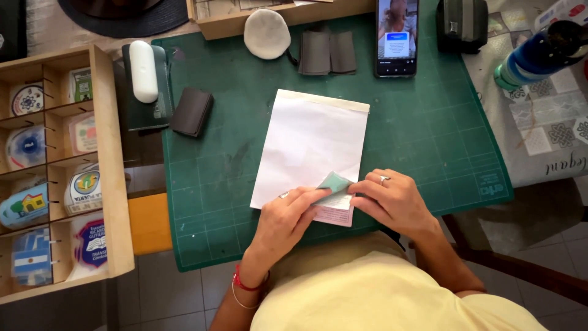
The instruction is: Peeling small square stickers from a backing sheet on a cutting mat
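Both hands meet on 1 small teal folded piece [334, 182]. Left hand [288, 214] grip clamped on its left edge, right hand [392, 199] pinching its right, pressing it flat onto the white paper sheet [306, 141] beneath for backing.

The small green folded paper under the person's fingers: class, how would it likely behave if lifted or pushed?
The small green folded paper looks thin, so probably very light and floppy. Both hands, left and right, pinch it, suggesting it springs open. On the white sheet it would likely slide, not roll.
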